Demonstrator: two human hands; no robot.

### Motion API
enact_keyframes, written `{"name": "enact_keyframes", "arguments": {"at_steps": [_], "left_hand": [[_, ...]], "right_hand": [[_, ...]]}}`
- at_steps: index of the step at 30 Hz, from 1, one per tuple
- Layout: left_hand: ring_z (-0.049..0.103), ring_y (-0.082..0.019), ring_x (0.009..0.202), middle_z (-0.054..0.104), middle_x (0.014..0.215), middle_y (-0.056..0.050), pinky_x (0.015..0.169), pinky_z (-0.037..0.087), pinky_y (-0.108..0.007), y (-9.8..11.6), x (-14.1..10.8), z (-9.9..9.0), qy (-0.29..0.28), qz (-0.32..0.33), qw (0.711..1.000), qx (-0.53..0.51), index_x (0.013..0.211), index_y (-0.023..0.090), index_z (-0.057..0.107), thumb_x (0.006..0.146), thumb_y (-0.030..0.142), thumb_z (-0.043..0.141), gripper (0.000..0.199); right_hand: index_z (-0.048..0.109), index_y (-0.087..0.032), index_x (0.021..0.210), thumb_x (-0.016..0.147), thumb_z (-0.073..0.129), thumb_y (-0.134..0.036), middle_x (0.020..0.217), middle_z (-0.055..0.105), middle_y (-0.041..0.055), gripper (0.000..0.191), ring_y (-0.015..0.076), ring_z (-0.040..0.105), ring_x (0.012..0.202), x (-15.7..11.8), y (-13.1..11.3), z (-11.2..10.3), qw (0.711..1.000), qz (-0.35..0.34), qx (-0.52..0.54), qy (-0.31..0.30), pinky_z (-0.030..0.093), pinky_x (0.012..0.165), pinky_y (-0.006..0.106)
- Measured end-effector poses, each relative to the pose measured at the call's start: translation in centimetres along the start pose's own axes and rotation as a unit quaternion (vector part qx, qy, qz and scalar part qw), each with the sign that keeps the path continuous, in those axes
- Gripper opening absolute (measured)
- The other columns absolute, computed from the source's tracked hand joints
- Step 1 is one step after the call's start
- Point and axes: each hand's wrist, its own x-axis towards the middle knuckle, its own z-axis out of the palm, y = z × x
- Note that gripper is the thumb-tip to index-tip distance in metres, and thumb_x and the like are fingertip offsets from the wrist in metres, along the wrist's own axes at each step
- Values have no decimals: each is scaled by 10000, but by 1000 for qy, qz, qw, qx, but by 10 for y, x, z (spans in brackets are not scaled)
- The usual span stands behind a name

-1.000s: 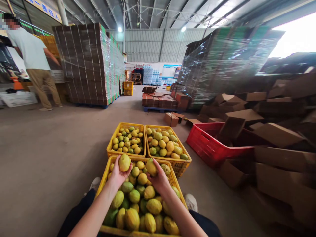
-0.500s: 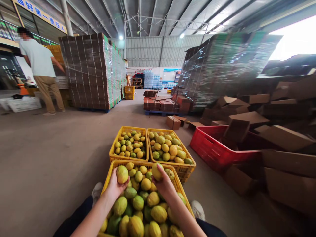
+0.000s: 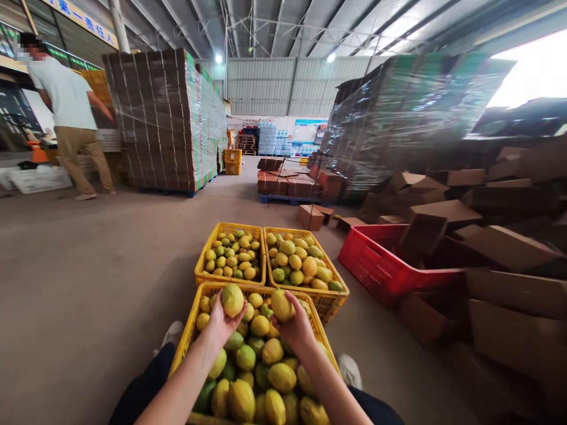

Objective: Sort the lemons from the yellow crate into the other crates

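My left hand (image 3: 225, 321) is wrapped round a yellow-green lemon (image 3: 233, 300), held above the near yellow crate (image 3: 328, 339). Another lemon (image 3: 282, 304) sits in my right hand (image 3: 296, 327), a short way to the right, its fingers curled round the side of the fruit. The near crate is full of yellow and green lemons (image 3: 282, 378). Just beyond it stand two more yellow crates of lemons, one at the back left (image 3: 199, 271) and one at the back right (image 3: 330, 301).
A red crate (image 3: 381, 274) holding cardboard stands at the right, beside a heap of open boxes (image 3: 509, 248). Wrapped pallet stacks (image 3: 150, 118) rise behind. A person (image 3: 66, 100) is at the far left. My shoes flank the near crate.
My left hand has moved right and slightly up with its lemon, closer to my right hand. The lemon in my right hand shows more of its side. The person has shifted slightly left in view.
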Motion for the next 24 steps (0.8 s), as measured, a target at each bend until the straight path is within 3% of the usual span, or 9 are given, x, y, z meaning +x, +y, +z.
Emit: {"name": "enact_keyframes", "arguments": {"at_steps": [5, 9, 13, 19, 24], "left_hand": [[646, -167, 515, 693, 757, -75, 441, 540, -249, 13, 6, -18, 0, -3, 1000, 26, 1254, 131, 594, 985, 225, 404, 343], [670, -187, 536, 666, 695, -52, 484, 580, -291, 31, -4, -22, 26, 61, 996, 64, 1139, 137, 613, 992, 361, 450, 313], [672, -171, 544, 664, 701, -44, 456, 558, -239, 41, -18, -17, 25, 79, 994, 70, 1037, 140, 623, 938, 399, 579, 281], [649, -157, 535, 682, 739, -87, 451, 556, -235, 35, -25, -4, -36, 22, 998, 45, 1101, 99, 634, 985, 422, 490, 373], [676, -192, 583, 669, 740, -80, 442, 551, -236, 24, -26, 10, -4, 5, 999, 44, 1230, 109, 604, 977, 420, 521, 410]], "right_hand": [[599, -216, 776, 670, 802, -444, 590, 656, 11, 324, 140, 536, 470, -1, 4, 4, 999, -38, 7, -6, 362, 364, 231], [605, -225, 806, 622, 841, -352, 605, 654, -23, 325, 134, 557, 498, 3, 11, 3, 999, -41, 11, 1, 415, 391, 222], [602, -225, 801, 648, 835, -353, 614, 650, -33, 307, 115, 539, 480, 6, 16, 1, 999, -36, 12, -21, 421, 408, 217], [579, -220, 762, 643, 827, -486, 589, 639, -25, 383, 110, 511, 439, 3, 17, 1, 998, -51, -4, -23, 347, 363, 213], [581, -223, 778, 656, 822, -482, 563, 604, -36, 374, 130, 552, 487, 2, 15, 1, 998, -69, 7, -10, 330, 347, 197]]}}
